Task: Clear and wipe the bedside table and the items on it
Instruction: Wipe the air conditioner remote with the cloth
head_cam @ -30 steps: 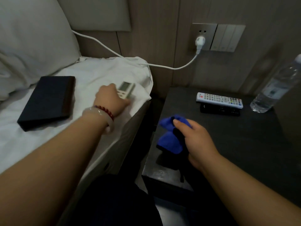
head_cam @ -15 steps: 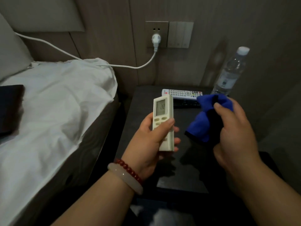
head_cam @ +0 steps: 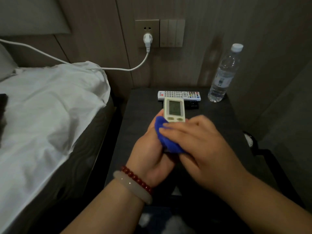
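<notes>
Fingers of the right hand (head_cam: 199, 146) lie nearly flat across a blue cloth (head_cam: 167, 141) with the thumb tucked under its lower edge. The cloth is pinched between them and pressed onto the lower half of the AC remote (head_cam: 174, 109). This hand reaches in from the lower right, back upward, and is slightly blurred.

The left hand (head_cam: 148, 149) sits beneath it, palm up, fingers curled round the AC remote from below. The remote's screen end sticks out past the cloth, face up, pointing away from the person. A red bead bracelet (head_cam: 136, 179) and a pale bangle (head_cam: 133, 190) ring the left wrist. Both hands are held above the front half of the dark counter (head_cam: 219, 119).

At the back of the counter a white TV remote (head_cam: 179, 95) lies crosswise, and a black remote (head_cam: 192, 105) lies just in front of it. In the back right corner a clear bottle (head_cam: 222, 75) stands upright with its white cap on. It holds water, but the level cannot be read.

Left of the counter is the bed (head_cam: 87, 149), its dark side showing under a rumpled white sheet (head_cam: 50, 107). A dark thing (head_cam: 3, 107) lies at the sheet's left edge, cut off by the frame. A white cable (head_cam: 118, 69) runs past the sheet's corner up to a plug (head_cam: 148, 39) in the wall socket (head_cam: 147, 28), and the switches (head_cam: 172, 32) are just to its right.
</notes>
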`<state>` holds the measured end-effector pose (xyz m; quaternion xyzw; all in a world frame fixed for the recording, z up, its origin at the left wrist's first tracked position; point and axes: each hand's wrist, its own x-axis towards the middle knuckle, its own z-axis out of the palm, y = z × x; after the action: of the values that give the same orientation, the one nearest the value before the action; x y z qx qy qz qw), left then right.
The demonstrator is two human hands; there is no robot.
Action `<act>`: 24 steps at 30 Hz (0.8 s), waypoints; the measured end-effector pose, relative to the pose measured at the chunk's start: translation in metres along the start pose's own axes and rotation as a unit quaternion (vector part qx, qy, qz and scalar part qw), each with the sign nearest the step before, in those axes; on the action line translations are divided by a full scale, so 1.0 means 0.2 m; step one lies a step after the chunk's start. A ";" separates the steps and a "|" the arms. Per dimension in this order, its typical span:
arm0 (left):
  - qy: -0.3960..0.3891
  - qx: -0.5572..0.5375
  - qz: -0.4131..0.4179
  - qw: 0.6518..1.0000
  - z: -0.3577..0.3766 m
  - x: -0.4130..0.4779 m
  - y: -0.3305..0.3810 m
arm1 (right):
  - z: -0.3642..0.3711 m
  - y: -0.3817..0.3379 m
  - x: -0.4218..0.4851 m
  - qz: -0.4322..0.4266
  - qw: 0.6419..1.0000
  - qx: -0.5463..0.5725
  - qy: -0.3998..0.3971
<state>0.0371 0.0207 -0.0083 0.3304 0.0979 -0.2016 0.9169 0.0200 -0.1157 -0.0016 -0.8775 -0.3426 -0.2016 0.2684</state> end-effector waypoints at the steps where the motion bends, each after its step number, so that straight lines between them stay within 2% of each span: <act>1: -0.012 -0.010 0.003 1.000 -0.01 0.00 0.00 | -0.01 0.00 -0.03 -0.021 1.000 0.011 -0.002; 4: -0.068 -0.026 0.002 0.997 -0.01 -0.04 -0.02 | -0.06 0.05 -0.02 -0.059 0.998 -0.021 -0.019; 5: -0.082 -0.009 0.000 0.997 -0.01 -0.04 -0.05 | -0.08 0.09 0.02 -0.030 0.998 -0.048 0.002; 7: -0.087 0.033 -0.001 0.996 0.00 -0.05 -0.09 | -0.10 0.16 0.11 0.080 0.992 -0.077 0.061; 9: -0.082 0.049 0.014 0.995 0.02 -0.05 -0.08 | -0.08 0.15 0.15 0.119 0.990 -0.047 0.061; 12: -0.054 0.005 0.044 0.998 0.01 -0.04 0.00 | -0.01 0.04 0.04 0.009 1.000 0.021 -0.007; 14: -0.037 0.010 0.064 0.997 -0.02 -0.04 0.04 | -0.02 -0.01 -0.03 -0.046 0.996 0.067 -0.025; 16: -0.068 0.029 0.060 0.995 -0.01 -0.06 0.04 | -0.06 0.02 0.00 -0.027 0.997 0.067 0.018; 18: -0.089 0.064 0.044 0.993 0.01 -0.07 0.00 | -0.10 0.09 0.08 0.071 0.993 0.027 0.095; 20: -0.068 0.068 0.038 0.995 0.03 -0.07 -0.02 | -0.10 0.11 0.15 0.110 0.990 0.008 0.090; 24: -0.050 0.011 0.041 0.998 0.02 -0.05 0.03 | -0.03 0.02 0.00 -0.011 0.999 0.053 0.006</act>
<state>0.0301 0.0250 0.0017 0.3335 0.0362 -0.1812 0.9245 0.0214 -0.1223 0.0021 -0.8572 -0.3605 -0.1913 0.3142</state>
